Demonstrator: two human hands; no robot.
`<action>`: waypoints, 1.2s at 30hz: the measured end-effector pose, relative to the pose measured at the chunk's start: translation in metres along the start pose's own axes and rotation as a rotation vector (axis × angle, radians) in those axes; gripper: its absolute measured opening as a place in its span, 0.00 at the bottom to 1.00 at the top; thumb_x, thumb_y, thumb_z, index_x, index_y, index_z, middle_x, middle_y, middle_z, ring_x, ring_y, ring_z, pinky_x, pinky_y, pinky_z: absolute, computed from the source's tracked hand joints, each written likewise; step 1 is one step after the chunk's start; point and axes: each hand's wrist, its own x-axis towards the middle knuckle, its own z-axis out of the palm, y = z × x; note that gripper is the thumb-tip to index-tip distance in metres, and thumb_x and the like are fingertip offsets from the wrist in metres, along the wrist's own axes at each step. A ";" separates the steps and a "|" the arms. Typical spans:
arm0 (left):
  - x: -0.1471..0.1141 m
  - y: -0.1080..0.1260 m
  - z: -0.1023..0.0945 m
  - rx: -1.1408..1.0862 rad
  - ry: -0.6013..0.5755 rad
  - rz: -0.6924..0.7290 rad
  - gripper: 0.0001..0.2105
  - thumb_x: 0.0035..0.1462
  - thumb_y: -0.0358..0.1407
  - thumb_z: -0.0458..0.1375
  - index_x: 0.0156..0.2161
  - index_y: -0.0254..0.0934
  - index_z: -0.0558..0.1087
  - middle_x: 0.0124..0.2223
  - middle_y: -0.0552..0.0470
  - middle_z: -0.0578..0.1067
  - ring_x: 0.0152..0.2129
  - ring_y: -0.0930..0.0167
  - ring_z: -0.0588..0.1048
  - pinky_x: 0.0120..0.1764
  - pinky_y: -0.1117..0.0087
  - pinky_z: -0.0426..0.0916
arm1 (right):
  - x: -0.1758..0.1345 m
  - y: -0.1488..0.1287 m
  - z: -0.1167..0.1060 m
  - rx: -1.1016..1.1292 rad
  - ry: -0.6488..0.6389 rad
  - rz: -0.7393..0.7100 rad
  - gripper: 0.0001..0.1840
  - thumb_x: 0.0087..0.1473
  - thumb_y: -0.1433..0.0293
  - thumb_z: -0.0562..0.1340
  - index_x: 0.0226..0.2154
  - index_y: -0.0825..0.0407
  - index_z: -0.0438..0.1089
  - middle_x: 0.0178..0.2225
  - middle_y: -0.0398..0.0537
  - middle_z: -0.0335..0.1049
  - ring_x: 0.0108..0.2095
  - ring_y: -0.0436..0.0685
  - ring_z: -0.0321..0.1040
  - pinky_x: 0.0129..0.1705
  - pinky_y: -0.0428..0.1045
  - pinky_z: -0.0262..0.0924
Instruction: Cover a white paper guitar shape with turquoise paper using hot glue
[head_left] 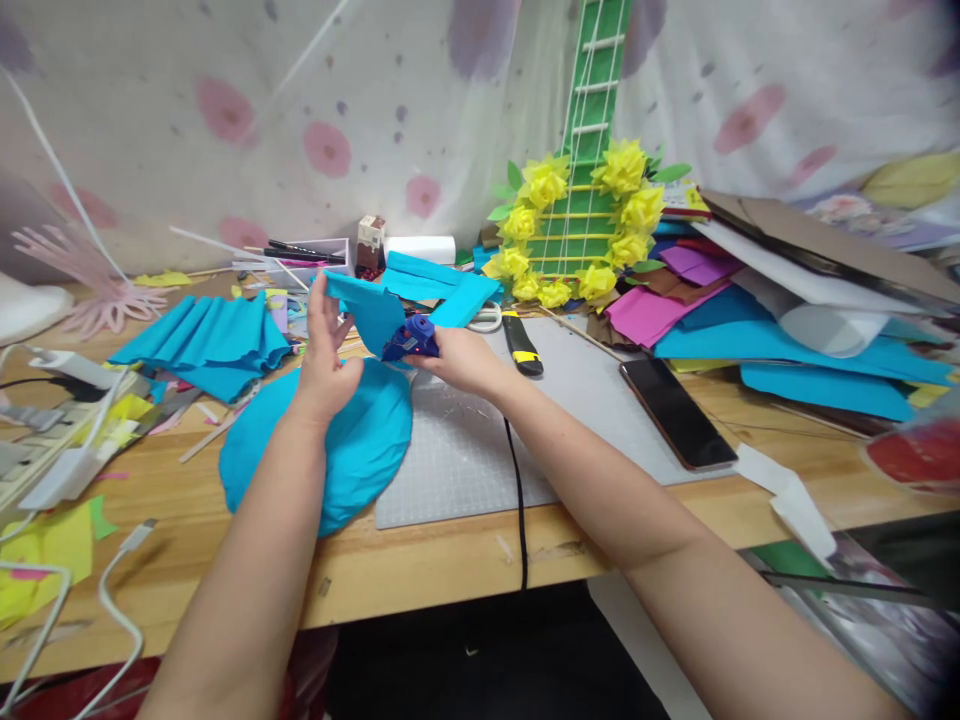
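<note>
My left hand (324, 345) has its fingers pointing up and grips a strip of blue crepe paper (373, 308), held upright above the table. Shut around a dark blue glue gun (411, 340), my right hand (461, 358) keeps the tool's body against the strip's lower right edge. The nozzle is hard to make out behind the paper. Below my left forearm lies a round shape covered in blue paper (367, 440), partly overlapping a grey cutting mat (465, 480). From the glue gun a black cord (517, 480) runs over the table's front edge.
A yellow-and-black cutter (521, 343) and a phone (677, 413) lie on the mat. Pleated blue paper (210, 340) sits left, near a power strip (45, 450). Behind stands a green paper guitar (589, 200) with yellow flowers. Stacked coloured paper (787, 350) fills the right.
</note>
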 end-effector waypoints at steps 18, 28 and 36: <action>0.002 -0.005 0.001 -0.066 0.072 0.041 0.45 0.44 0.29 0.55 0.65 0.55 0.40 0.68 0.57 0.46 0.64 0.63 0.46 0.60 0.58 0.56 | 0.005 -0.014 0.003 -0.083 0.009 -0.010 0.23 0.56 0.54 0.57 0.46 0.53 0.67 0.44 0.56 0.73 0.43 0.63 0.70 0.39 0.49 0.59; 0.001 -0.028 -0.004 0.158 0.180 -0.249 0.44 0.38 0.24 0.56 0.64 0.45 0.50 0.64 0.50 0.58 0.61 0.60 0.56 0.62 0.56 0.52 | -0.004 0.007 0.000 -0.095 0.005 0.033 0.24 0.55 0.52 0.57 0.44 0.53 0.69 0.42 0.56 0.74 0.42 0.63 0.71 0.38 0.50 0.59; 0.001 -0.030 -0.006 0.238 0.144 -0.301 0.44 0.39 0.25 0.57 0.64 0.43 0.51 0.64 0.48 0.58 0.61 0.59 0.57 0.61 0.55 0.52 | -0.009 0.010 -0.007 -0.101 -0.040 0.023 0.23 0.54 0.53 0.58 0.43 0.53 0.70 0.43 0.56 0.74 0.42 0.63 0.70 0.38 0.50 0.59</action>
